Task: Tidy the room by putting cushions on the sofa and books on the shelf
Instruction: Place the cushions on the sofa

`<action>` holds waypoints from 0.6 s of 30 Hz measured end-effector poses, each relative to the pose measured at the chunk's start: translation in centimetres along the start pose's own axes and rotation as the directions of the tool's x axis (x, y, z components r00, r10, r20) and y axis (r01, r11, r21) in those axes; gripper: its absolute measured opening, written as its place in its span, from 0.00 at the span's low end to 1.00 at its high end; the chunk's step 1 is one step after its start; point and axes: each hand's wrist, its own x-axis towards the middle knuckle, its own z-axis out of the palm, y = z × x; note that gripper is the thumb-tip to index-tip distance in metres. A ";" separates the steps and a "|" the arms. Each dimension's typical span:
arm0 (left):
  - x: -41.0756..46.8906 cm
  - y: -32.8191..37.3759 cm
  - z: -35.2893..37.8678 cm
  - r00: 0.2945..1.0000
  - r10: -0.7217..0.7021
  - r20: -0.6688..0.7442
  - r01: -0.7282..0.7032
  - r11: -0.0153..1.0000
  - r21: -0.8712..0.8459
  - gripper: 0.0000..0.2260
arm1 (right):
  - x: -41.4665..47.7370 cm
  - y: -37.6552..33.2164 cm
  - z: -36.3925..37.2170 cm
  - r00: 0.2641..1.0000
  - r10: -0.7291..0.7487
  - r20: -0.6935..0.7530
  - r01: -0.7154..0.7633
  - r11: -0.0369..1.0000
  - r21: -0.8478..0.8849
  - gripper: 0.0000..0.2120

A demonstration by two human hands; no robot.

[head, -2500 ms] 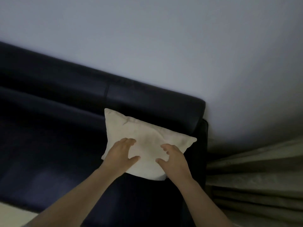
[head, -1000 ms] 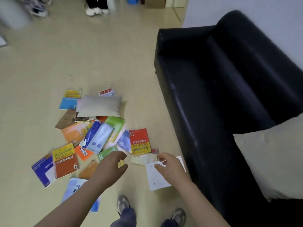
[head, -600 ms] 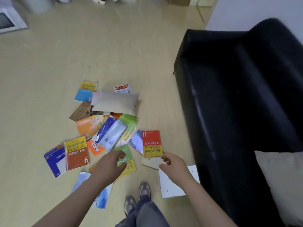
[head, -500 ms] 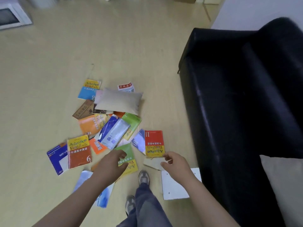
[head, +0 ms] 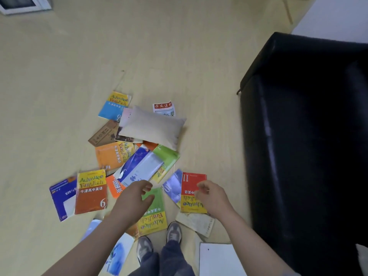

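Under cushion [head: 151,129], books [head: 111,156] part hidden; sofa [head: 298,136] cut off; L grip [head: 133,198], R grip [head: 213,198] loose, empty.

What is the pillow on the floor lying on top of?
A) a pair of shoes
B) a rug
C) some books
C: the pillow lies across some of the books scattered on the floor, and their edges stick out from under it.

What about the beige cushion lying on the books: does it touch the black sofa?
Apart. The head view shows a wide strip of bare floor between the cushion and the sofa.
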 end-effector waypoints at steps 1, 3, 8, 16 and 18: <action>1.2 -0.3 0.2 1.000 -0.008 0.002 0.008 1.000 -0.016 0.13 | 1.6 -0.2 0.2 1.000 0.007 0.000 -0.007 1.000 0.002 0.06; 4.7 -1.7 1.1 1.000 -0.021 -0.006 0.021 0.999 -0.031 0.12 | 5.8 -0.2 1.3 1.000 0.009 0.008 -0.009 1.000 0.012 0.09; 13.7 -6.1 3.9 0.998 -0.049 -0.041 0.046 0.996 -0.071 0.11 | 16.8 1.2 5.0 0.998 0.064 -0.006 -0.064 0.998 0.022 0.10; 28.2 -16.4 11.6 0.992 -0.111 -0.063 0.100 0.981 -0.165 0.10 | 35.6 6.0 14.2 0.998 0.055 -0.023 -0.056 0.998 -0.041 0.16; 31.0 -18.8 13.3 0.991 -0.120 -0.066 0.107 0.978 -0.179 0.10 | 39.7 7.3 16.3 0.997 0.070 -0.033 -0.071 0.997 -0.031 0.15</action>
